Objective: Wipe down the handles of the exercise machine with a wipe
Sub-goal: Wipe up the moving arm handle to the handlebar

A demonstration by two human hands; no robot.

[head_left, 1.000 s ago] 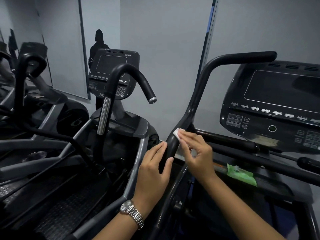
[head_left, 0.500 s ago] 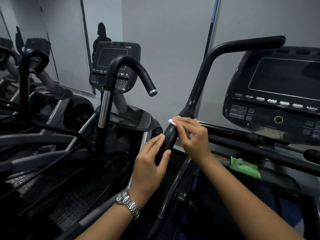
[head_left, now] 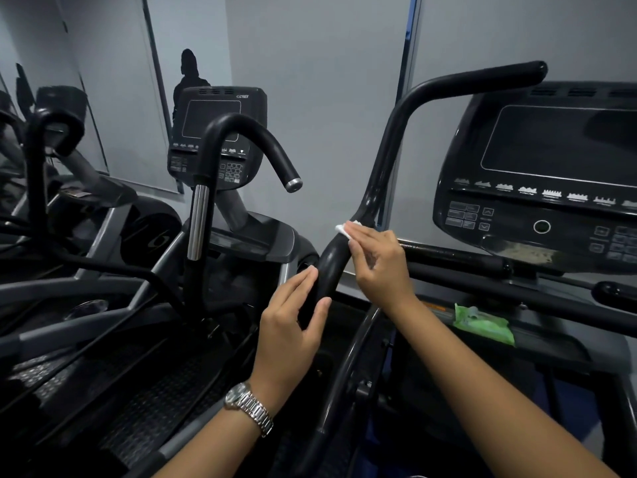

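Note:
A black curved handle [head_left: 389, 157] of the exercise machine rises from the centre and bends right at the top. My right hand [head_left: 379, 267] presses a small white wipe [head_left: 344, 228] against the handle at its lower bend, fingers curled over the wipe. My left hand [head_left: 293, 326] holds the handle's lower grip [head_left: 329, 267], thumb on one side and straight fingers on the other. A silver watch sits on my left wrist.
The machine's black console [head_left: 551, 174] is at the right, with a green wipe packet [head_left: 482, 324] on the ledge below it. A second machine with a hooked handle [head_left: 248, 139] and its own console stands to the left. Grey wall and mirrors lie behind.
My right hand has slid the wipe a little up the handle toward the bend. My left hand keeps its hold on the lower grip.

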